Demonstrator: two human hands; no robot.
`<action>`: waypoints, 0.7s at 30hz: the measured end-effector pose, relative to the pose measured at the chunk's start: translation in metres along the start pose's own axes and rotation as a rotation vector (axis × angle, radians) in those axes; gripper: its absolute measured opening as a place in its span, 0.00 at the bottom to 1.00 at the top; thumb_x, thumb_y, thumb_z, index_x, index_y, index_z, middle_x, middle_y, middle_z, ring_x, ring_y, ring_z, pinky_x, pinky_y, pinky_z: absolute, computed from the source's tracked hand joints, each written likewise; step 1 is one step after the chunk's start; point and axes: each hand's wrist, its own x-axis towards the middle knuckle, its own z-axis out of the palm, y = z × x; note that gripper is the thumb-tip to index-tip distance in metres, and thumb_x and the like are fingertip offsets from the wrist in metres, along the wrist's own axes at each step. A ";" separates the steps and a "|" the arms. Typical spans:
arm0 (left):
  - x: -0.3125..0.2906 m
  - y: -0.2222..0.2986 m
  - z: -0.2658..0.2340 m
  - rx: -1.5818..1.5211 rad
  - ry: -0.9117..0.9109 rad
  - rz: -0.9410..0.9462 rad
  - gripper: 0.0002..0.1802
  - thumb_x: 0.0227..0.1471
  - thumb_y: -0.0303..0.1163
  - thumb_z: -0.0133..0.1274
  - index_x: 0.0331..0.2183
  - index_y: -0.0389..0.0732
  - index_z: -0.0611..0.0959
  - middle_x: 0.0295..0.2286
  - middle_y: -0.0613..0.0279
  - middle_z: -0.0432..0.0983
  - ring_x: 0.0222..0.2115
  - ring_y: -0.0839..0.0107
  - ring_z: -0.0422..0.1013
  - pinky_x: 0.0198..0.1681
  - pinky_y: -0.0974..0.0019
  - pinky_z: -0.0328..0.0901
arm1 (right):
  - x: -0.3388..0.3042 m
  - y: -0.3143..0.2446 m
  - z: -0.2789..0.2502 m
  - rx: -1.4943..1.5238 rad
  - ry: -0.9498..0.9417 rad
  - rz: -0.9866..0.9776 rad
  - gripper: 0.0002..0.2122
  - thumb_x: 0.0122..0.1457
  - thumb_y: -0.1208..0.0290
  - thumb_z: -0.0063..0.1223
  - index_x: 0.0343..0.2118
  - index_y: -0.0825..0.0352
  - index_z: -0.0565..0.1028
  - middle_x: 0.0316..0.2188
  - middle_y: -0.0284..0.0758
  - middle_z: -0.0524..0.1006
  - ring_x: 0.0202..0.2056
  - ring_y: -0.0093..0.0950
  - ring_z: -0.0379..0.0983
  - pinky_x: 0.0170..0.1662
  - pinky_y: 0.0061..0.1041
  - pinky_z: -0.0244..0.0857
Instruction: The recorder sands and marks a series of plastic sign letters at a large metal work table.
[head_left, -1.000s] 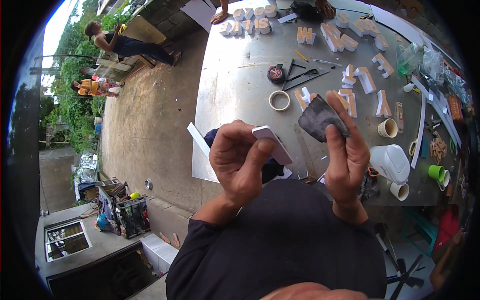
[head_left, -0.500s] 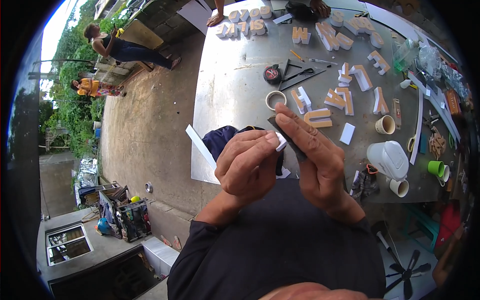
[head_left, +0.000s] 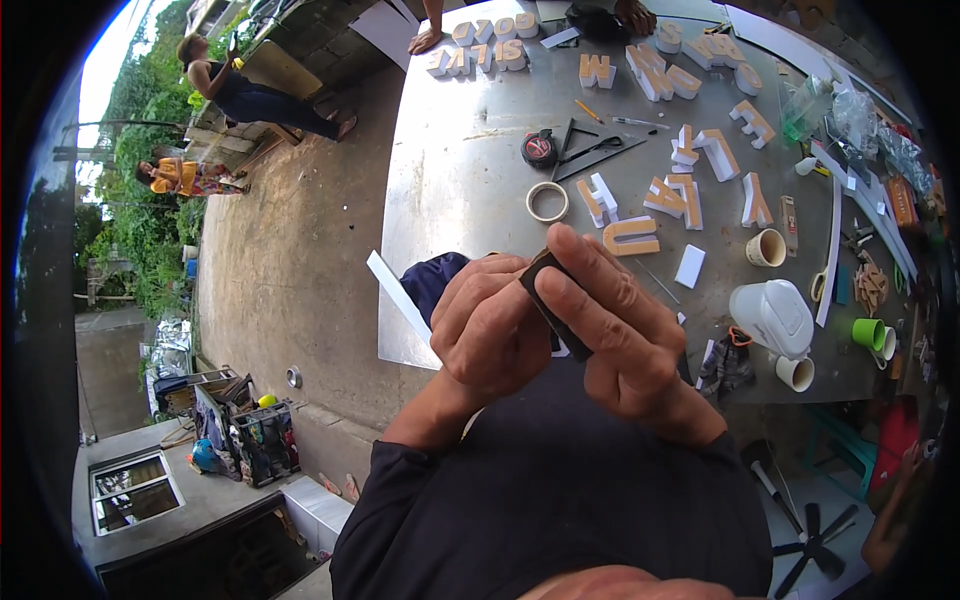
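Note:
My right hand presses a dark flat strip of sandpaper under its straightened fingers. Closed just beside it, my left hand pinches a small white piece, now hidden behind the sandpaper and fingers. Both hands meet above my lap at the table's near edge. Beneath the left hand lies dark blue cloth, with a long white strip beside it. Just beyond the hands are a roll of tape and a tan-faced, white-sided U-shaped letter.
Several tan-and-white letters spread over the metal table. A tape measure, triangle ruler and scissors lie mid-table. Cups and a white lidded container stand right. Another person's hand rests on the far edge.
The sandpaper has moved left and toward me, over the small white piece, which showed at my left fingertips before. My left hand has barely moved.

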 end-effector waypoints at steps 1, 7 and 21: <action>0.003 0.002 -0.001 0.008 -0.007 -0.010 0.14 0.42 0.13 0.60 0.35 0.33 0.80 0.25 0.55 0.78 0.26 0.62 0.78 0.31 0.63 0.74 | 0.001 -0.001 -0.002 -0.082 -0.016 -0.110 0.29 0.45 0.93 0.35 0.54 0.76 0.72 0.54 0.55 0.72 0.56 0.46 0.69 0.58 0.37 0.65; 0.005 0.000 0.002 0.030 -0.009 -0.007 0.14 0.42 0.13 0.61 0.35 0.33 0.80 0.25 0.55 0.78 0.26 0.61 0.78 0.31 0.63 0.74 | 0.001 0.003 0.001 -0.113 0.008 -0.123 0.19 0.60 0.83 0.41 0.55 0.73 0.72 0.55 0.50 0.72 0.57 0.43 0.69 0.60 0.40 0.62; 0.003 -0.006 0.002 0.044 -0.025 0.018 0.14 0.42 0.13 0.59 0.34 0.33 0.79 0.24 0.54 0.77 0.26 0.61 0.77 0.31 0.62 0.73 | 0.002 0.006 0.004 0.030 -0.001 0.047 0.26 0.50 0.93 0.36 0.54 0.76 0.72 0.55 0.53 0.71 0.56 0.44 0.70 0.58 0.36 0.65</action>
